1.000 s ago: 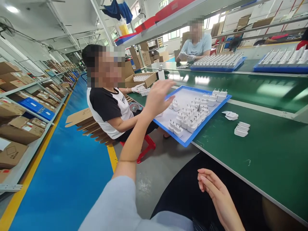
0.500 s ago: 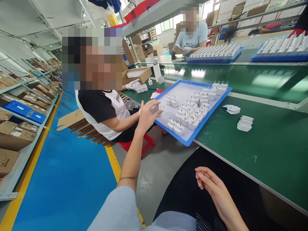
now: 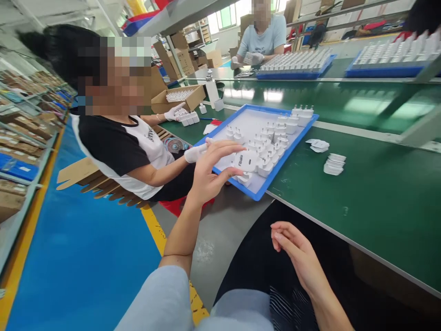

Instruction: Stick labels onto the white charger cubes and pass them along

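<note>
My left hand [image 3: 215, 168] reaches over the near left side of a blue-rimmed tray [image 3: 263, 189]. Its thumb and fingers grip a white charger [image 3: 248, 161] by opposite edges, its printed face towards me. Beneath and behind lie several more white plug chargers [image 3: 268, 151], standing in the tray with their pins up. Above my lap hangs my right hand [image 3: 294, 246], loosely closed, its fingers curled against the thumb with nothing visible in them. On the green table to the right rest a small stack of white flat pieces [image 3: 334, 164] and a looser pile of them [image 3: 317, 145].
A co-worker's gloved hand [image 3: 195, 153] is just behind my left hand; the other gloved hand [image 3: 175, 111] touches a row of chargers [image 3: 189, 118]. A white bottle [image 3: 211, 88] and an open carton [image 3: 196, 97] stand beyond. Across the table, another person sits by filled blue trays [image 3: 312, 73].
My left hand has turned and shifted right over the tray, bringing the charger's printed face into view. The co-worker's nearer gloved hand now shows. My right hand keeps its curled pose.
</note>
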`<action>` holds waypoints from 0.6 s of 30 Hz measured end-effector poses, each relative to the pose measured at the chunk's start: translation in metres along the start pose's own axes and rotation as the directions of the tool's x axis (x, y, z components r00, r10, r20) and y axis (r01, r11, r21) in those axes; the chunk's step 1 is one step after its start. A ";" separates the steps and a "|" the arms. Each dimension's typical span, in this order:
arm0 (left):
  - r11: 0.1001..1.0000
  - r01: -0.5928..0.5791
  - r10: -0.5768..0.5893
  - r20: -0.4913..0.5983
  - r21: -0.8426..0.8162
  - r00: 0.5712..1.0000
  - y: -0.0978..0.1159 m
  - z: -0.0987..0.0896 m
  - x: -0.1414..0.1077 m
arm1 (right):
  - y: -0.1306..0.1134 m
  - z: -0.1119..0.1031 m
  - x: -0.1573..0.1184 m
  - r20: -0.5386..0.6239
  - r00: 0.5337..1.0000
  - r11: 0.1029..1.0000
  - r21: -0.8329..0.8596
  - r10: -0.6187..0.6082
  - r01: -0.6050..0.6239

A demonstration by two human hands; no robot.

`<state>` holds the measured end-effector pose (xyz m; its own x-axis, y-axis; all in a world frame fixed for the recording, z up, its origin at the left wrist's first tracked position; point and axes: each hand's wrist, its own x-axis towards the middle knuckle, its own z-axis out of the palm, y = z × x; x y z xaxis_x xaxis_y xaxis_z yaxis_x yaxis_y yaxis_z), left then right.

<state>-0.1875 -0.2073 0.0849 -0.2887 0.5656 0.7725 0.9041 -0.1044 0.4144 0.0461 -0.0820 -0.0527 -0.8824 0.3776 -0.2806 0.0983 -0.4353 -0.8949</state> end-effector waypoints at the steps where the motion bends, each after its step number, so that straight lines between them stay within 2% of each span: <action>1: 0.998 -0.026 0.028 0.040 -0.052 0.999 0.008 0.007 0.003 | -0.008 0.000 0.000 -0.011 0.998 0.998 0.011 -0.061 0.061; 3: 0.988 -0.065 0.082 0.124 -0.140 0.989 0.020 0.023 0.008 | -0.025 0.001 0.000 -0.034 0.978 0.978 0.044 -0.205 0.206; 6: 0.962 -0.038 0.114 0.272 -0.270 0.956 0.032 0.050 0.017 | -0.049 0.000 0.002 -0.019 0.917 0.909 0.121 -0.399 0.399; 9: 0.919 0.035 0.141 0.411 -0.392 0.901 0.041 0.079 0.027 | -0.062 -0.005 0.008 -0.040 0.875 0.865 0.136 -0.482 0.483; 11: 0.871 0.065 0.189 0.453 -0.488 0.871 0.046 0.097 0.032 | -0.064 -0.011 0.011 -0.131 0.854 0.850 0.105 -0.503 0.517; 13: 0.804 0.097 0.229 0.457 -0.586 0.859 0.049 0.115 0.034 | -0.061 -0.017 0.010 -0.250 0.809 0.826 0.053 -0.532 0.561; 18: 0.605 0.253 0.230 0.470 -0.755 0.852 0.056 0.155 0.029 | -0.056 -0.029 -0.002 -0.463 0.632 0.758 -0.151 -0.622 0.635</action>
<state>-0.0965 -0.0699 0.0555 0.1102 0.8424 0.5274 0.2365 -0.5376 0.8093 0.0555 -0.0348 -0.0123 -0.4058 0.8875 0.2183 -0.4159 0.0334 -0.9088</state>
